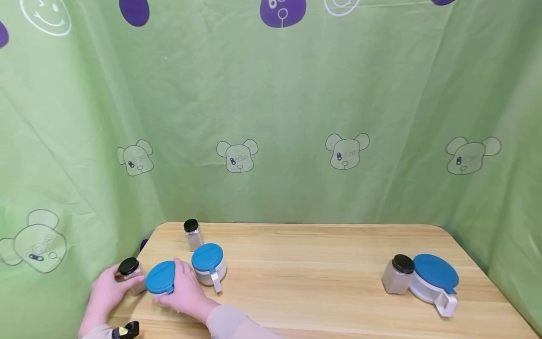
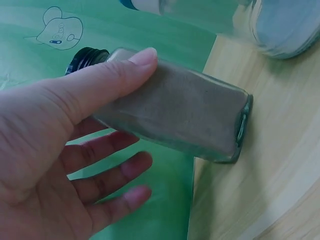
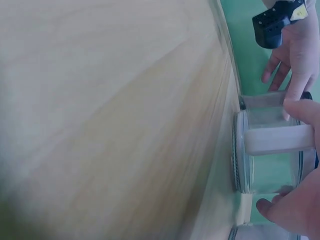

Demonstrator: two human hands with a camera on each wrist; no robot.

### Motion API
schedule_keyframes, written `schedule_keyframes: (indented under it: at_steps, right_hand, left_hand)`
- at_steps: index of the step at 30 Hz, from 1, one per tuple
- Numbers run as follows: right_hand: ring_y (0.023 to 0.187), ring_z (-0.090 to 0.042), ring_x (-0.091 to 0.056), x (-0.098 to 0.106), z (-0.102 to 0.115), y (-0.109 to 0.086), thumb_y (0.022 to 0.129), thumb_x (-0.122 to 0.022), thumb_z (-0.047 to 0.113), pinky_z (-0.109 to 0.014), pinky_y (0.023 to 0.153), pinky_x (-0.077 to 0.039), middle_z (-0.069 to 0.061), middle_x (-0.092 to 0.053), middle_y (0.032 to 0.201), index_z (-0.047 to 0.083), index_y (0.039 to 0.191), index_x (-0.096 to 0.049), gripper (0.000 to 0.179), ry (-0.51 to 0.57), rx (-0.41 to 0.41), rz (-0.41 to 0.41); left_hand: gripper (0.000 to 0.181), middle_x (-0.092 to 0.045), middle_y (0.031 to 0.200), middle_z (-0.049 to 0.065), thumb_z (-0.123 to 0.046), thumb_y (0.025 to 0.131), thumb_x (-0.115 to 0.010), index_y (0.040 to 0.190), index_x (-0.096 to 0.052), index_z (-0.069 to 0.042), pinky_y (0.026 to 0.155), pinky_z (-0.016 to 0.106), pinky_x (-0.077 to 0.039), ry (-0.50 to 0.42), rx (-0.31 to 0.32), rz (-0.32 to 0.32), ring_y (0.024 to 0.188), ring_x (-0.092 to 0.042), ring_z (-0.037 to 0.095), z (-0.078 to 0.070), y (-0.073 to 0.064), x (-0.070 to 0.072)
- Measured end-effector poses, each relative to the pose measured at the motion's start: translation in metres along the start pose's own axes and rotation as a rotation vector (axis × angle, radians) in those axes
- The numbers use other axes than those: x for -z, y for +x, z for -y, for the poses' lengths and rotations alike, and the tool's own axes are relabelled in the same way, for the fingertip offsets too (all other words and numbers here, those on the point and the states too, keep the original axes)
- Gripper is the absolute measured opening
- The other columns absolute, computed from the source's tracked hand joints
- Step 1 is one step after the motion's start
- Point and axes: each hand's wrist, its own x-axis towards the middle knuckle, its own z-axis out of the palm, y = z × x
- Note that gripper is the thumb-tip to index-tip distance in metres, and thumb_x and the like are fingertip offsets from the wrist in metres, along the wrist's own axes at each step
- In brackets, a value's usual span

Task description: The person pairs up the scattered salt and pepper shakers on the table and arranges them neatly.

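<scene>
Left hand (image 1: 106,293) pinches a square black-lidded glass jar (image 2: 175,112), thumb laid along its near side, at the wooden table's (image 1: 313,292) left edge; contents greyish, three fingers spread clear of the glass. Right hand (image 1: 185,293) grips a round blue-lidded glass jar (image 1: 161,278) just beside it, thumb and fingers on opposite sides, white handle (image 3: 280,139) between them. Next to that hand, a second blue-lidded jar (image 1: 209,265); behind, a slim black-lidded jar (image 1: 194,236). Well apart, far right: another black-lidded jar (image 1: 398,275) beside a wider blue-lidded container (image 1: 434,278). Green curtain (image 1: 292,94) beyond.
</scene>
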Motion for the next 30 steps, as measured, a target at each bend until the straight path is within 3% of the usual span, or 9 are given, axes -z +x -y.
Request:
schedule_keyframes:
  at_steps: [4, 13, 19, 26, 30]
  right_hand:
    - [0.131, -0.015, -0.045, 0.001, -0.001, 0.002, 0.073, -0.082, 0.045, -0.032, 0.108, -0.043, -0.003, -0.045, 0.144, 0.015, 0.149, -0.029, 0.098, -0.007, 0.017, -0.001]
    - [0.127, -0.013, -0.048, 0.001, 0.002, 0.001, 0.071, -0.084, 0.045, -0.029, 0.107, -0.044, -0.001, -0.049, 0.138, 0.013, 0.146, -0.033, 0.096, -0.022, 0.001, -0.026]
    - [0.127, -0.014, -0.049, 0.002, 0.005, -0.007, 0.071, -0.084, 0.047, -0.031, 0.106, -0.045, -0.002, -0.050, 0.139, 0.014, 0.145, -0.034, 0.095, -0.013, 0.001, -0.030]
    - [0.126, -0.014, -0.050, 0.001, 0.008, -0.015, 0.071, -0.084, 0.047, -0.030, 0.104, -0.047, -0.001, -0.049, 0.140, 0.015, 0.146, -0.033, 0.096, 0.005, 0.036, -0.021]
    - [0.126, -0.013, -0.049, 0.004, 0.008, -0.019, 0.072, -0.083, 0.048, -0.030, 0.103, -0.047, -0.001, -0.048, 0.140, 0.015, 0.146, -0.032, 0.096, -0.008, 0.064, -0.018]
  left_hand:
    - [0.082, -0.059, 0.120, 0.036, -0.051, 0.076, -0.078, 0.125, -0.054, 0.011, 0.089, 0.059, -0.046, 0.002, 0.007, -0.036, 0.105, -0.060, 0.047, -0.002, 0.000, 0.000]
    - [0.064, -0.070, 0.098, 0.024, -0.050, 0.075, -0.080, 0.107, -0.068, 0.004, 0.074, 0.045, -0.051, 0.062, -0.044, -0.093, 0.082, -0.064, 0.027, -0.007, -0.001, 0.001]
    - [0.064, -0.070, 0.102, 0.025, -0.050, 0.075, -0.079, 0.109, -0.068, 0.003, 0.075, 0.046, -0.050, 0.063, -0.029, -0.075, 0.086, -0.065, 0.030, -0.008, -0.003, 0.002]
    - [0.065, -0.068, 0.104, 0.025, -0.051, 0.075, -0.079, 0.109, -0.068, 0.002, 0.068, 0.037, -0.047, 0.068, -0.011, -0.069, 0.085, -0.062, 0.029, -0.010, -0.003, 0.003]
    - [0.068, -0.064, 0.111, 0.030, -0.052, 0.075, -0.079, 0.113, -0.067, 0.003, 0.073, 0.043, -0.048, 0.073, -0.008, -0.082, 0.092, -0.061, 0.034, -0.010, -0.003, 0.002]
